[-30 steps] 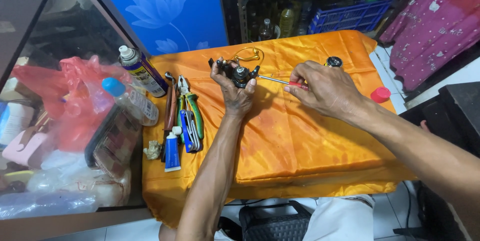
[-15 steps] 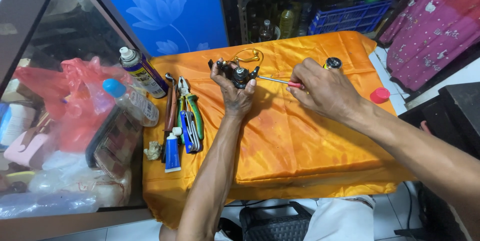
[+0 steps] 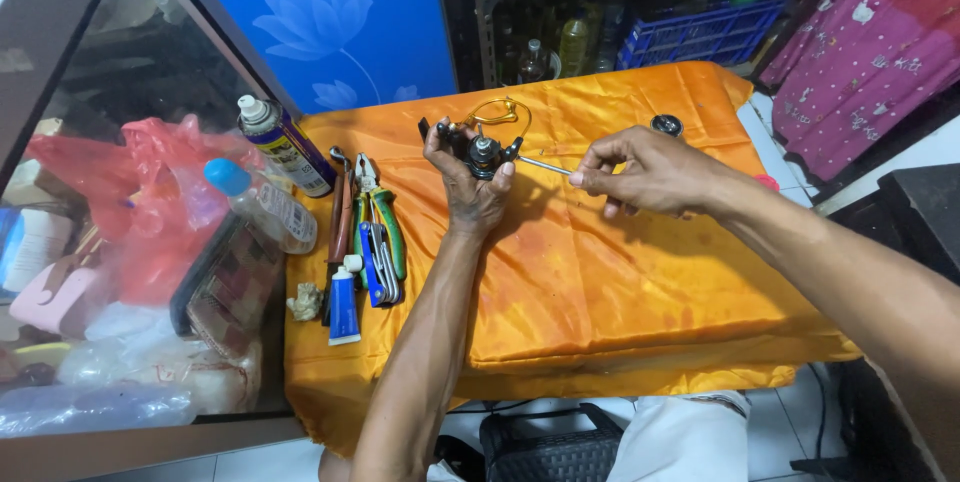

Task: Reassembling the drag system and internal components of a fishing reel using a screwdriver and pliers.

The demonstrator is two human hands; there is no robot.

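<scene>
My left hand (image 3: 468,187) grips a small black fishing reel (image 3: 478,147) with a gold wire bail, held above an orange cloth (image 3: 600,282). My right hand (image 3: 645,174) pinches a thin screwdriver (image 3: 545,166) whose metal shaft points left into the reel's body. The screwdriver's handle is hidden inside my fingers. A small black round part (image 3: 666,125) lies on the cloth just behind my right hand.
At the cloth's left lie pliers with green handles (image 3: 378,222), other hand tools, a small blue tube (image 3: 343,304) and a spray can (image 3: 285,144). A plastic bottle (image 3: 258,202) and red bag (image 3: 140,192) sit by a glass case. A shelf with a blue crate (image 3: 700,32) stands behind.
My right hand has slid slightly left with the screwdriver, whose red handle no longer shows. The left hand keeps holding the reel in the same spot.
</scene>
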